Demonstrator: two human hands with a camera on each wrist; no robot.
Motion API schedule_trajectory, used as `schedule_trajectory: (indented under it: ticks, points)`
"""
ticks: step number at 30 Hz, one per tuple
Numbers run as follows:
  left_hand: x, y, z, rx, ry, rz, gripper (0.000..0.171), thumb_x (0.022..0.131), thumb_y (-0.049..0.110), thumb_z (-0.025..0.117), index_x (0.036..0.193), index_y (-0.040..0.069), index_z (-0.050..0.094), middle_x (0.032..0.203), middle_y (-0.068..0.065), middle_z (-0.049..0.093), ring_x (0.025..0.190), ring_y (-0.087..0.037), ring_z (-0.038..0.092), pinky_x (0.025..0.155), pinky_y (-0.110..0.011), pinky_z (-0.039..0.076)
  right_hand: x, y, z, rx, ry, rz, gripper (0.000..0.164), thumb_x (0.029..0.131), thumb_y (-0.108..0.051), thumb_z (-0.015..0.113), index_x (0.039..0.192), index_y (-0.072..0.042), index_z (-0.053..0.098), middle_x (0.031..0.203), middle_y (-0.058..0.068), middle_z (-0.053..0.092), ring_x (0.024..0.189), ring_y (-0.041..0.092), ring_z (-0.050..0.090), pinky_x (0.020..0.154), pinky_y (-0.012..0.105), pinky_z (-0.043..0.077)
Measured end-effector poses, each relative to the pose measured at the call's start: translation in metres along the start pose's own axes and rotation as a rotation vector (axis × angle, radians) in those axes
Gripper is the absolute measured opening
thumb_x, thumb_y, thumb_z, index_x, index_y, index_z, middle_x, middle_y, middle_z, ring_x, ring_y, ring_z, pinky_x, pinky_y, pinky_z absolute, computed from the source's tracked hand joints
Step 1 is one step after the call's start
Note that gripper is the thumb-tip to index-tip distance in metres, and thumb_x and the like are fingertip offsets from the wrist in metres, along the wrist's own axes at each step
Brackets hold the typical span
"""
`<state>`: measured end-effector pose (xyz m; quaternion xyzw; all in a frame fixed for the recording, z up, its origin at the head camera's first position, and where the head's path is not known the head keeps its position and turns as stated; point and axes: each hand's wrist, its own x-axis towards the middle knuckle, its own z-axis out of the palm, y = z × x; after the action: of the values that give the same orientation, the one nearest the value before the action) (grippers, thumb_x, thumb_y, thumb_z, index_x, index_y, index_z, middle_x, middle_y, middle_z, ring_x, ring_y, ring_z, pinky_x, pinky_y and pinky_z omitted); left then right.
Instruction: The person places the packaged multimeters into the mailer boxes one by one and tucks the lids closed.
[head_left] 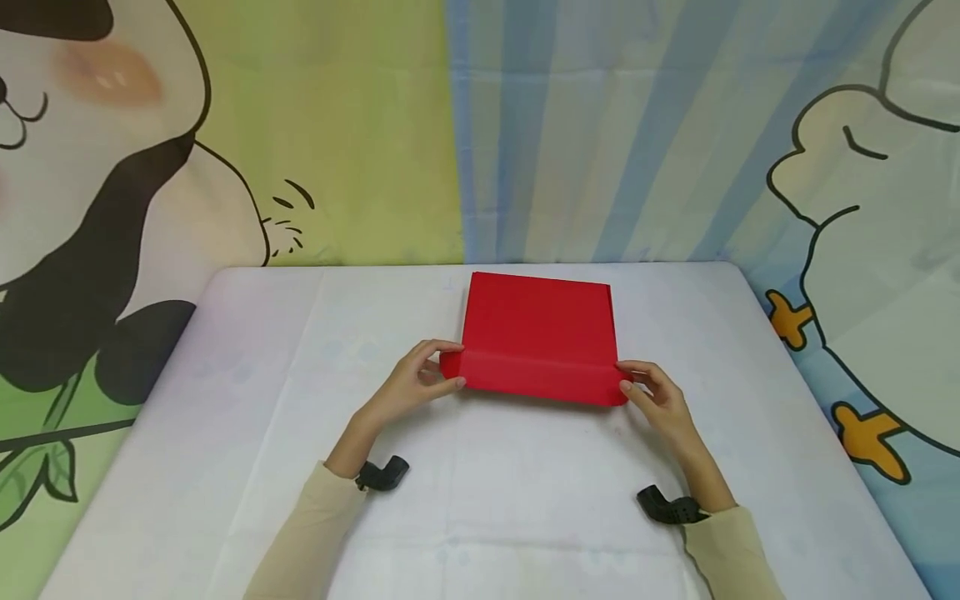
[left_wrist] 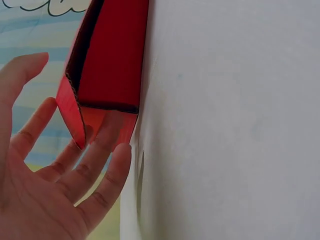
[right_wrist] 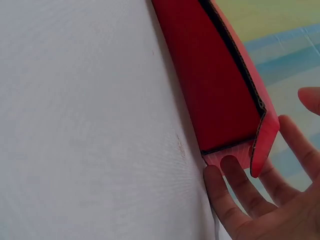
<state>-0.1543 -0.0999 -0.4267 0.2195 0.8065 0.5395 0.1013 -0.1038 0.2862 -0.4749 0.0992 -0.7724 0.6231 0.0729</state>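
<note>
A red cardboard box (head_left: 538,325) lies toward the back of the white table, its lid lowered over it and the lid's front flap folded down. Small ears stick out at both front corners. My left hand (head_left: 418,377) is at the left corner; in the left wrist view its fingers (left_wrist: 102,145) reach beside the ear (left_wrist: 74,115), touching the box's side, with the thumb apart. At the other corner is my right hand (head_left: 658,398). Its fingers (right_wrist: 220,182) are at the side wall near the right ear (right_wrist: 265,142), thumb also apart. A gap shows under the lid edge in both wrist views.
The box stands on a table (head_left: 487,500) covered in white cloth. Behind it hangs a printed curtain (head_left: 337,125) with cartoon figures. Each wrist wears a black camera mount (head_left: 384,473), and beige sleeves (head_left: 307,533) cover the forearms.
</note>
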Motion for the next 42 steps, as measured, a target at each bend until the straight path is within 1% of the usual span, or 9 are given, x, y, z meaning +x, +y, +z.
schedule_trajectory:
  ticks: [4,8,12,17,22,25,29,35,42]
  points:
    - [0.002,-0.02,0.002,-0.012,-0.005,-0.005,0.047,0.088,0.009,0.072,0.131,0.004,0.055,0.134,-0.017,0.052,0.092,-0.029,0.062,0.08,-0.039,0.054,0.001,0.005,-0.001,0.035,-0.033,-0.024,0.031,0.094,0.008,0.053,0.124,0.015,0.049,0.12,-0.012,0.059,0.105,0.005,0.055,0.091,0.014,0.044]
    - [0.007,-0.042,0.006,-0.049,-0.003,-0.03,0.045,0.09,0.013,0.071,0.132,0.01,0.055,0.137,-0.012,0.051,0.09,-0.027,0.062,0.078,-0.037,0.051,0.0,0.012,-0.003,0.049,-0.109,-0.044,0.039,0.091,0.013,0.054,0.128,0.015,0.042,0.125,-0.01,0.055,0.107,0.004,0.053,0.091,0.013,0.043]
    - [0.009,-0.052,0.011,-0.09,0.014,-0.028,0.042,0.09,0.016,0.07,0.129,0.013,0.056,0.135,-0.008,0.053,0.087,-0.025,0.061,0.073,-0.031,0.048,-0.001,0.018,-0.006,0.049,-0.167,-0.042,0.047,0.089,0.014,0.056,0.133,0.012,0.038,0.13,-0.007,0.05,0.111,0.005,0.051,0.093,0.013,0.042]
    - [0.01,-0.059,0.014,-0.065,0.022,0.008,0.038,0.09,0.018,0.071,0.125,0.016,0.056,0.132,-0.005,0.053,0.087,-0.021,0.061,0.072,-0.027,0.047,0.0,0.019,-0.005,-0.001,-0.163,-0.077,0.052,0.083,0.02,0.06,0.131,0.011,0.041,0.128,0.0,0.05,0.108,0.006,0.052,0.091,0.014,0.045]
    - [0.01,-0.062,0.016,0.0,0.023,0.022,0.036,0.092,0.024,0.069,0.125,0.02,0.057,0.133,-0.001,0.051,0.092,-0.019,0.061,0.078,-0.031,0.048,-0.003,0.006,0.001,-0.192,-0.118,-0.181,0.053,0.075,0.024,0.066,0.124,0.012,0.049,0.123,0.021,0.046,0.109,0.007,0.047,0.088,0.015,0.044]
    - [0.009,-0.063,0.017,0.016,0.031,0.03,0.035,0.092,0.023,0.069,0.125,0.02,0.058,0.138,-0.001,0.047,0.095,-0.02,0.061,0.077,-0.029,0.049,-0.004,-0.004,0.004,-0.26,-0.096,-0.197,0.052,0.073,0.022,0.069,0.121,0.011,0.052,0.121,0.026,0.046,0.111,0.009,0.045,0.087,0.019,0.043]
    - [0.009,-0.065,0.017,0.013,0.063,0.069,0.039,0.089,0.016,0.072,0.126,0.016,0.059,0.137,-0.007,0.04,0.101,-0.021,0.057,0.069,-0.024,0.048,-0.004,-0.01,0.006,-0.272,-0.085,-0.165,0.052,0.073,0.019,0.071,0.121,0.01,0.052,0.12,0.023,0.043,0.113,0.008,0.039,0.087,0.019,0.041]
    - [0.009,-0.072,0.02,0.012,0.094,0.152,0.048,0.082,0.01,0.078,0.127,0.012,0.06,0.127,-0.01,0.04,0.115,-0.021,0.041,0.084,-0.034,0.047,-0.003,-0.009,0.008,-0.24,-0.062,-0.172,0.06,0.067,0.02,0.075,0.121,0.011,0.051,0.118,0.024,0.039,0.113,0.014,0.034,0.082,0.025,0.042]
    - [0.008,-0.075,0.019,0.028,0.066,0.172,0.059,0.077,0.012,0.084,0.129,0.014,0.056,0.124,-0.005,0.044,0.107,-0.02,0.053,0.087,-0.036,0.045,-0.002,-0.007,0.006,-0.26,-0.106,-0.241,0.073,0.062,0.021,0.078,0.127,0.015,0.046,0.117,0.028,0.044,0.102,0.028,0.044,0.084,0.024,0.043]
